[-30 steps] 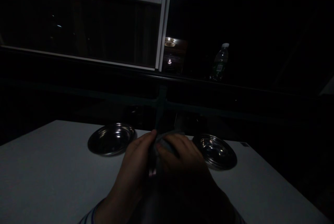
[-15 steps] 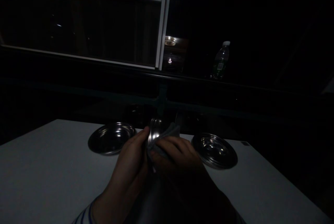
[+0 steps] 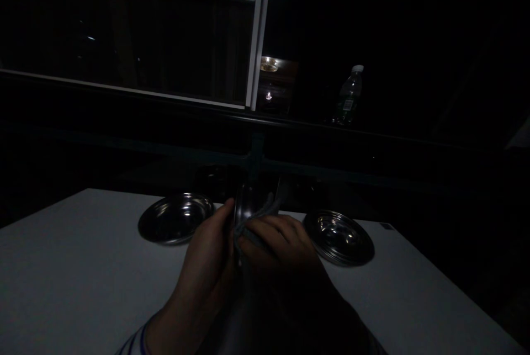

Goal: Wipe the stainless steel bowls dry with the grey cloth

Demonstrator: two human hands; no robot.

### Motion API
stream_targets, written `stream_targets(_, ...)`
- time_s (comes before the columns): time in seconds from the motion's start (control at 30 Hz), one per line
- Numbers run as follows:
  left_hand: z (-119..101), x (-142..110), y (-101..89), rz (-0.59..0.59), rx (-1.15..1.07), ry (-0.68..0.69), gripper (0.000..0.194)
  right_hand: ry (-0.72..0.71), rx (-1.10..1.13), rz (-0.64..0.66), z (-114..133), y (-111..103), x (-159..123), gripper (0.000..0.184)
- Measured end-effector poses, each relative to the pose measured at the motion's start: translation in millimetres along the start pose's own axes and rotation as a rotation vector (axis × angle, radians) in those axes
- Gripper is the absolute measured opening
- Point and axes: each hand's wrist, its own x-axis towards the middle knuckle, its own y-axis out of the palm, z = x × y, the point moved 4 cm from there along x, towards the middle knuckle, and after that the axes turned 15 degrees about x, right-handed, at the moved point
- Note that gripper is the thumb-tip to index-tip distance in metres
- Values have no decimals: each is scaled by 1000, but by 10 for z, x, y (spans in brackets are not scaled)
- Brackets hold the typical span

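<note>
Table: white tabletop (image 3: 83,266), both far corners visible, near edge out of frame.
Left dish: shiny metal dish (image 3: 176,219), round, shallow, hollow side up, near far edge, left of its middle.
Right dish: metal, hollow side up (image 3: 339,238), several rim lines, stack count unclear; near far right corner.
Dark patch: small rectangle (image 3: 386,226), right at far right corner.

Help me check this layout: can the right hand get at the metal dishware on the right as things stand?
Probably yes: the metal dishware sits close beside the right hand, nothing visible between, though that hand holds a cloth.
</note>
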Motion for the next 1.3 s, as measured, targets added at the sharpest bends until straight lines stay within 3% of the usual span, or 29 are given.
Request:
stream_targets(0.17, 160, -1, -18, 38, 38, -87, 22, 142, -72, -72, -76, -70, 28, 29)
stream_targets(0.33, 119, 13, -23, 40, 92, -49, 25, 62, -33, 64, 1, -76, 16, 25)
stream_targets(0.57, 46, -60, 15, 79, 297, -34, 37, 190, -139, -129, -113, -174, 12, 30)
stream_targets(0.77, 77, -38, 12, 31, 272, -38, 33, 105, -65, 29, -65, -121, -7, 25)
stream_targets(0.83, 52, -41, 9, 3, 278, -21, 33, 92, -52, 27, -61, -111, -10, 25)
stream_targets(0.97, 22, -83, 48, 2, 286, -61, 36, 206, -118, -99, -201, -172, -21, 31)
stream_targets(1.07, 34, -92, 72, 20, 289, -102, 38, 290, -132, -100, -280, -197, -35, 34)
stream_targets(1.3, 22, -38, 13, -6, 299, -15, 32, 104, -80, 14, -60, -131, 8, 26)
